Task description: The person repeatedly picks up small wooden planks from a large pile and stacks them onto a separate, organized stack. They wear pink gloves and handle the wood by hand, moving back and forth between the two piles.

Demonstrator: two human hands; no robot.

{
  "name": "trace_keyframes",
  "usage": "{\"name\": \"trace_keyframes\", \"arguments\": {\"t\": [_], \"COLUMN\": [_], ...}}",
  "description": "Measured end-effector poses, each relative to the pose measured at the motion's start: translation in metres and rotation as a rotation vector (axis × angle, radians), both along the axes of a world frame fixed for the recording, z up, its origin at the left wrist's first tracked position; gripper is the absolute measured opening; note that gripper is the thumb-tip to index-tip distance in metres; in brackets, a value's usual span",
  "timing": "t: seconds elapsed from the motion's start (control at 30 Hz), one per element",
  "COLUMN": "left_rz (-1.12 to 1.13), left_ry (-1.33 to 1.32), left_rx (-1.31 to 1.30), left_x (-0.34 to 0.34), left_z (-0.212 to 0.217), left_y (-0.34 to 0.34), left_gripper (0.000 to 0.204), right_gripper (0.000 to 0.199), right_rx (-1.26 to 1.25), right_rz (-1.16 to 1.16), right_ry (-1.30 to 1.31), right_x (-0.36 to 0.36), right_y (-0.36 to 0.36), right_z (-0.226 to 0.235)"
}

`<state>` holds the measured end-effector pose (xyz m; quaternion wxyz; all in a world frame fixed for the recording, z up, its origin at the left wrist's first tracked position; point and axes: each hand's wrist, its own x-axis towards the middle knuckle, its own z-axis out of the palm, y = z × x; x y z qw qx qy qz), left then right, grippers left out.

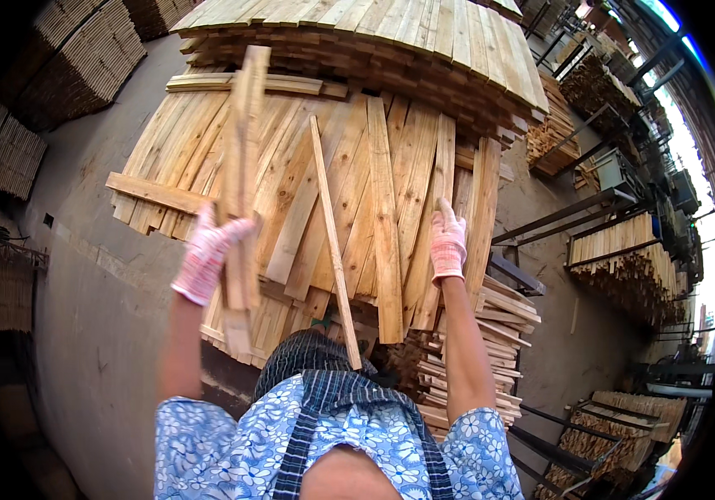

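At centre left of the frame, the pink-and-white-gloved left hand (209,257) is pinching a pair of long, pale wooden planks (241,167), which are blurring slightly. At centre right, the pink-and-white-gloved right hand (449,240) is lying over a long, flat, yellowish wooden board (444,167); whether its fingers are gripping, one cannot tell. Between them, a thin, pale wooden strip (333,237) is lying slantwise. A tall, layered timber stack (366,60) is filling the upper centre.
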<state>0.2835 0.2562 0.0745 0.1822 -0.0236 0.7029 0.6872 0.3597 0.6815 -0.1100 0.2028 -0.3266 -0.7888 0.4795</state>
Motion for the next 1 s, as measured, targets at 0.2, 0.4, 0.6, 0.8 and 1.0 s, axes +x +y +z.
{"name": "trace_keyframes", "arguments": {"t": [0.2,0.4,0.6,0.8,1.0], "left_rz": [0.204,0.081,-0.023,-0.018,-0.024], "left_ry": [0.414,0.214,0.298,0.367,0.369], "left_rx": [-0.908,-1.217,-1.122,-1.239,-0.596], "left_x": [-0.126,-0.162,-0.17,-0.161,-0.175], "left_z": [-0.071,-0.077,-0.097,-0.094,-0.087], "left_y": [-0.133,-0.091,-0.122,-0.078,-0.099], "left_gripper": [0.076,0.067,0.073,0.069,0.089], "right_gripper": [0.047,0.051,0.057,0.05,0.06], "right_rx": [0.251,0.126,0.444,0.395,0.778], "right_rz": [0.155,-0.016,0.046,0.123,0.262], "right_ry": [-0.266,-0.2,-0.431,-0.57,-0.573], "right_x": [-0.007,-0.008,-0.007,-0.012,-0.03], "right_y": [-0.033,-0.013,-0.076,-0.049,-0.149], "right_z": [0.053,0.01,0.033,0.055,0.124]}}
